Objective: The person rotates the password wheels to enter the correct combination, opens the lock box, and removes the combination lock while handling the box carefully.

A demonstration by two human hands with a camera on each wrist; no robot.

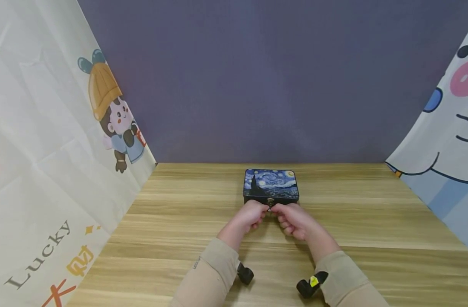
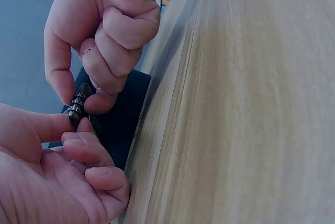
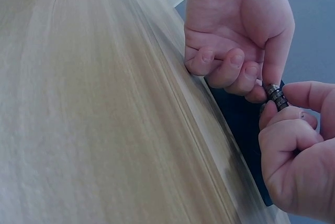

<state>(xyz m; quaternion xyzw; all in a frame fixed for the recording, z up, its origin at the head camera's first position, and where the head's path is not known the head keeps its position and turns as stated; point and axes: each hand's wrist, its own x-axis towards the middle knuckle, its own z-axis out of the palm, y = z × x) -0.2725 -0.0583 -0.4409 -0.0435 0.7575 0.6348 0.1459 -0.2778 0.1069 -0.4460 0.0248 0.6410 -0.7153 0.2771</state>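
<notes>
Both hands are at the front of the box (image 1: 271, 186) now; it sits at the middle of the wooden table (image 1: 372, 221), well toward the far edge, lid down, a starry night painting on top; the left hand (image 1: 250, 215) comes in from the near left, the right hand (image 1: 294, 219) from the near right, and they meet at the small lock (image 1: 270, 208) hanging on the box's near face; from the left wrist view the lock (image 2: 77, 104) is a dark little barrel with numbered rings, pinched between thumb and forefinger of one hand while the other hand's fingertips touch its lower end; the right wrist view shows the same lock (image 3: 276, 96) caught between both hands, grips narrow, remaining fingers curled in; which digits the rings show I cannot tell; beige sleeves (image 1: 215, 273) cover both forearms; a cartoon-printed curtain (image 1: 46, 149) hangs at the left, another (image 1: 449, 140) at the right, a dark blue-grey wall (image 1: 257, 76) behind.
</notes>
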